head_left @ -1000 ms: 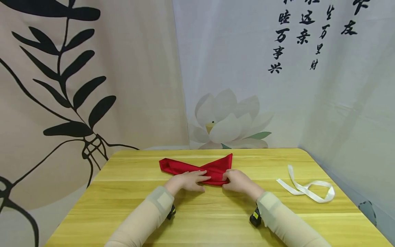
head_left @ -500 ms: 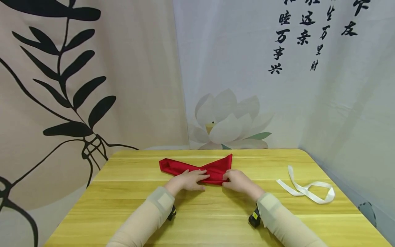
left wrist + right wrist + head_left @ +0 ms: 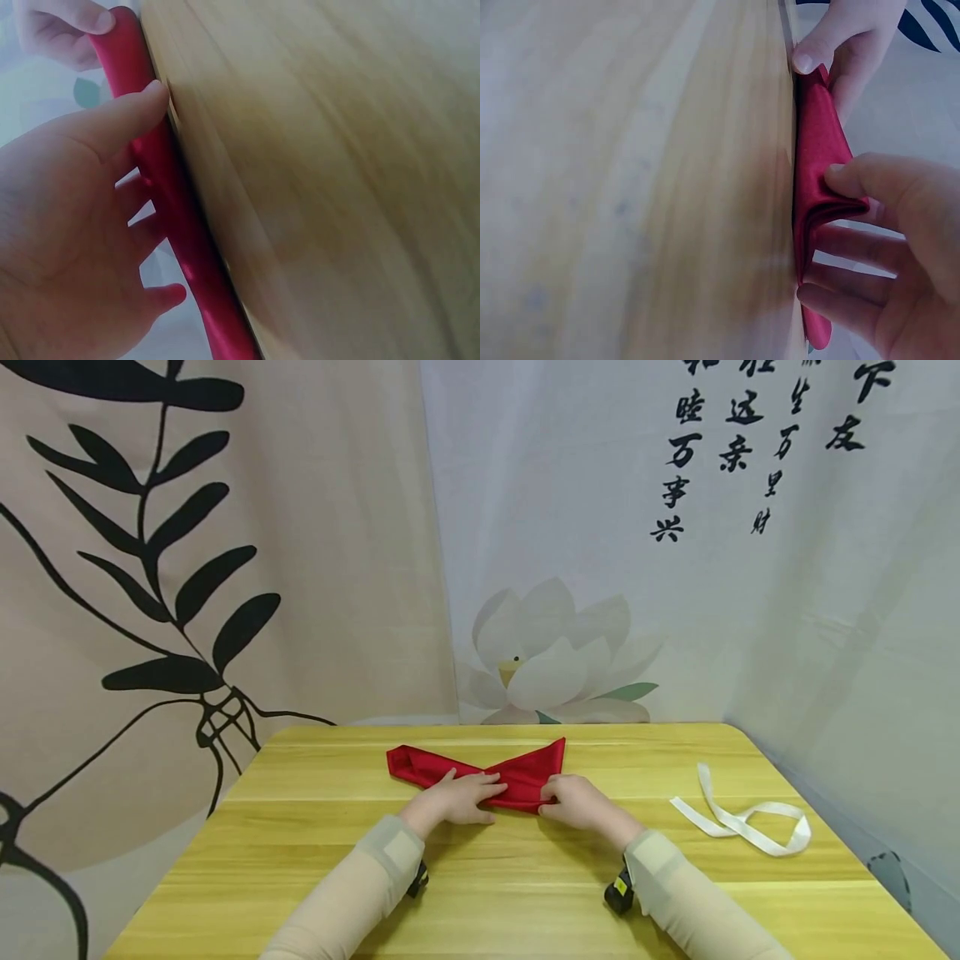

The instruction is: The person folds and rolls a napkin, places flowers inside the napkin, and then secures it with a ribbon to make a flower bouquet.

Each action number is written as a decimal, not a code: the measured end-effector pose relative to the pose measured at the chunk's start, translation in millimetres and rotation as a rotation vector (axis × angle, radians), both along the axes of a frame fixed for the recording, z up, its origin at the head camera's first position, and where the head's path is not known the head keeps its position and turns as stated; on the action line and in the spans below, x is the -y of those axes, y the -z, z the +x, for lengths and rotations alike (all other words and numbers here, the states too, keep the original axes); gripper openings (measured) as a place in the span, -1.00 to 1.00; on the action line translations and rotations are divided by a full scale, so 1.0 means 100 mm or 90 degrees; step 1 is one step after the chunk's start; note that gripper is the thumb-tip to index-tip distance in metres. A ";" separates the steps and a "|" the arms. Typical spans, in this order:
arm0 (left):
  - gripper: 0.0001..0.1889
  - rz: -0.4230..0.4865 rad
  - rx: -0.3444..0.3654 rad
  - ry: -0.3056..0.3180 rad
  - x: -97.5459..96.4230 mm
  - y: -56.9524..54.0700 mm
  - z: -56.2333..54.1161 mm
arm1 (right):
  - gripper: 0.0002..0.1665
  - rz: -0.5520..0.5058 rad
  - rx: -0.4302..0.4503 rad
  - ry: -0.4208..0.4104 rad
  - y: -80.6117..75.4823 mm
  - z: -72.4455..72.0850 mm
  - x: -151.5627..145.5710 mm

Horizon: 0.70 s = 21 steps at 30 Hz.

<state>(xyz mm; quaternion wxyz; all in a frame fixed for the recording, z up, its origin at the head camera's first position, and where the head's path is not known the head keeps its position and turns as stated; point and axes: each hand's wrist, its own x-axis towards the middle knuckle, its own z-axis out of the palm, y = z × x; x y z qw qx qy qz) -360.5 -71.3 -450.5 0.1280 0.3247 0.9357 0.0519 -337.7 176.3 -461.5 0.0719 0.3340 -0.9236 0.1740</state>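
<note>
Pressing down on the red cloth (image 3: 525, 777), the person's left hand (image 3: 456, 799) lies with its fingers spread well apart, and the right hand (image 3: 579, 800) has the cloth's right end pinched between thumb and fingers! The cloth sits on the far part of the yellow wooden table (image 3: 495, 910), about midway between left and right, folded into a long strip. Look at the shape of it: a narrow, blunt end off to the left, a dip along the far edge, and a broad wing on the right rising to a sharp far corner. From the left wrist, there's the left thumb on the smooth near edge, the fingers reaching over to the far side. And from the right wrist, layers stacked in a fold, right under the right thumb! The two hands are near each other, but apart. Over on the right of the table, well apart from the cloth, a white ribbon (image 3: 737, 823) lies in a loop, its two tails pointing left and far. Pale sleeves (image 3: 708, 893) cover both arms, a black device (image 3: 619, 891) at each wrist, and behind it all hangs a printed curtain (image 3: 337, 527) with dark leaves on the left, a pale lotus in the middle and black writing on the right.
</note>
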 end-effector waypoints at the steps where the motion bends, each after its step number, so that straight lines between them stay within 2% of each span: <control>1: -0.36 -0.001 -0.002 -0.001 0.00 0.01 0.00 | -0.82 -0.003 0.002 0.001 0.00 0.00 0.00; 9: -0.40 -0.016 -0.044 -0.020 0.04 -0.02 0.02 | -0.81 -0.007 0.069 0.023 -0.03 -0.04 -0.02; 21: -0.48 -0.019 -0.071 -0.015 0.07 -0.04 0.01 | -0.77 -0.027 0.069 0.014 -0.05 -0.03 -0.04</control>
